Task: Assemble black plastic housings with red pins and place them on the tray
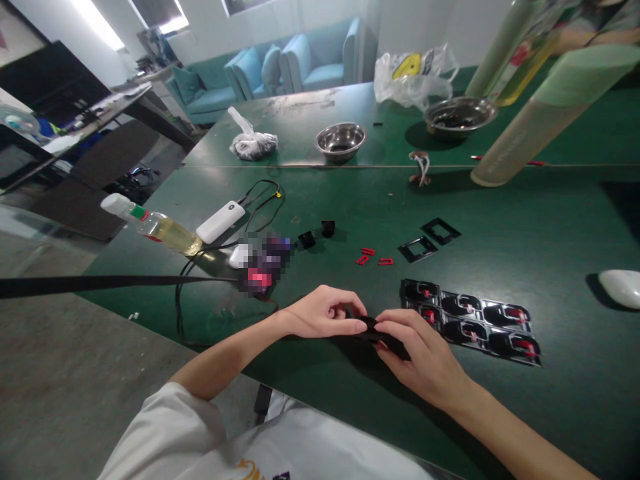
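Note:
Both hands meet near the front edge of the green table (pixel 320 193). My left hand (pixel 327 313) pinches a small black part (pixel 370 328) from the left, and my right hand (pixel 420 350) grips it from the right. Fingers hide most of its shape. Several assembled black units with red pieces (pixel 470 320) lie in two rows right of my right hand. Beyond my hands are a few small red clips (pixel 385 261). Two flat black square frames (pixel 441 231) lie behind those units. Two small black blocks (pixel 328 228) rest farther left.
A blurred phone-like object (pixel 265 263), a white power bank (pixel 221 222) with cables and a tilted bottle (pixel 170 233) are at left. Metal bowls (pixel 341 141) and a tall bottle (pixel 540 120) stand farther back. A white mouse (pixel 620 288) lies at right.

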The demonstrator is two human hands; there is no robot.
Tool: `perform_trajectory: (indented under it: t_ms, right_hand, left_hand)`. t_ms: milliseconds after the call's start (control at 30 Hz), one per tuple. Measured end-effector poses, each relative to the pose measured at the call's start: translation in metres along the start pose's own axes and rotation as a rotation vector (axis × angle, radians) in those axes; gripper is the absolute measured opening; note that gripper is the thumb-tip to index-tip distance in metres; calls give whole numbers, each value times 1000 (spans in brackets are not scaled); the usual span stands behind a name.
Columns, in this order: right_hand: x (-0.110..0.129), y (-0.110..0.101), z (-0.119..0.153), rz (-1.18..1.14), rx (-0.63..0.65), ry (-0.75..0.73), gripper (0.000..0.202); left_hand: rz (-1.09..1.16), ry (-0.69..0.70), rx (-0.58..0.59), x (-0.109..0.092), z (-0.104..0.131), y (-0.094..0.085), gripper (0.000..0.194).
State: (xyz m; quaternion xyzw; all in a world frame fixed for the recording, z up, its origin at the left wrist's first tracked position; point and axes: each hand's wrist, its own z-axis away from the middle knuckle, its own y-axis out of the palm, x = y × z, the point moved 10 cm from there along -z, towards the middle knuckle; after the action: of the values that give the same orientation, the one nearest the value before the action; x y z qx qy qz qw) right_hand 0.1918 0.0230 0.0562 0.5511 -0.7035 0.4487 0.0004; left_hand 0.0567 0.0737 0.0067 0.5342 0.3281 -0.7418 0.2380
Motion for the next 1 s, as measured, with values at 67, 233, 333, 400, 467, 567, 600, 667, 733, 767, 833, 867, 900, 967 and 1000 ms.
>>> perform_trajectory:
  t_ms: [67, 233, 333, 400, 467, 567, 600, 667, 733, 767, 833, 867, 900, 967, 1000]
  right_hand:
    - [1, -1, -1, -10, -7, 2, 28]
    - [2, -2, -2, -7, -7, 9, 19]
    - [0, -1, -1, -24, -4, 17, 19]
    - [-3, 0, -1, -48, 1, 41, 19]
    - [-7, 1, -1, -71, 5, 76, 20]
    - [-9, 1, -3, -104, 2, 116, 18]
    - [-10, 1, -3, -114, 0, 131, 17]
    - [-13, 1, -2, -129, 0, 169, 15]
    - [-17, 1, 0, -134, -1, 205, 15]
    - [-18, 1, 1, -135, -2, 217, 14]
    - [-20, 1, 2, -143, -3, 226, 14]
    - [-21, 1, 2, -149, -5, 228, 14]
    - [-22, 1, 2, -157, -5, 228, 14]
    - [-22, 1, 2, -168, -1, 228, 15]
    - [-22, 1, 1, -171, 1, 226, 15]
  left_hand:
    - [45, -18, 23, 0, 0, 2, 42]
    - [59, -17, 48, 0, 1, 5, 43]
    - [10, 31, 24, -4, 1, 3, 43]
    - [-58, 79, 0, -8, 2, 1, 42]
    - [-145, 135, -26, -12, 3, -1, 42]
    - [-268, 220, -88, -18, 7, -4, 51]
    - [-310, 249, -114, -19, 8, -5, 55]
    - [-404, 311, -170, -22, 11, -6, 60]
    - [-497, 384, -223, -26, 14, -7, 58]
    - [-537, 423, -249, -29, 15, -6, 54]
    - [-605, 502, -298, -33, 19, -6, 46]
    - [-633, 539, -320, -36, 20, -6, 42]
    - [-659, 569, -334, -38, 22, -5, 39]
    - [-692, 624, -345, -41, 23, -4, 35]
    - [-699, 649, -341, -43, 24, -2, 33]
